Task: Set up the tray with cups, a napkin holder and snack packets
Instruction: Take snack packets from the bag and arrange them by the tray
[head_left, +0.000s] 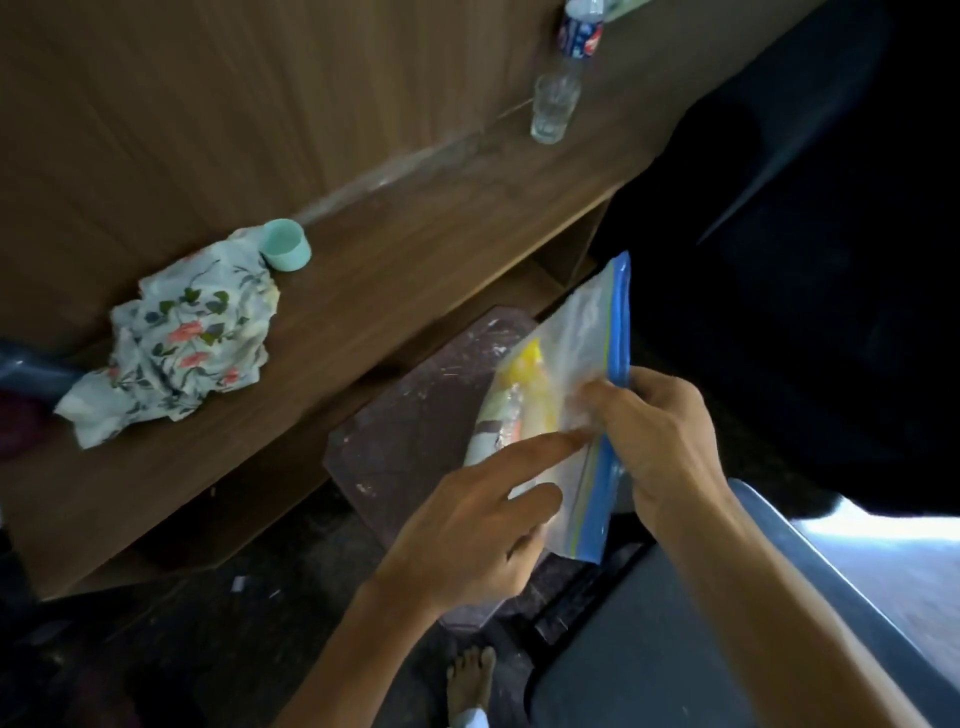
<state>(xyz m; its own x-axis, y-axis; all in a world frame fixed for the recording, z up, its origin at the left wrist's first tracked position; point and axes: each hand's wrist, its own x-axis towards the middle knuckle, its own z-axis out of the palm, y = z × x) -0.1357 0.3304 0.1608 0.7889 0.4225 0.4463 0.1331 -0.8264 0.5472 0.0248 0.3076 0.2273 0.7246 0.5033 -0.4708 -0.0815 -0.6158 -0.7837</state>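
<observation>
Bag (582, 332): clear zip-top plastic with a blue seal strip (618, 312) along its right edge, held in the air, tilted. The right hand (665, 441) pinches the seal strip about midway. The left hand (467, 535) holds the lower part, thumb on the face and index finger stretched across it.

Packets (530, 364): inside the bag, 1 yellow, others white with orange; their number cannot be told.

Cup (285, 247): pale teal, mouth up, on the counter (395, 270), touching a floral cloth (182, 332).

Glass (553, 109): clear, upright, farther along the counter, well apart from the cup, just beside a bottle (579, 34).
</observation>
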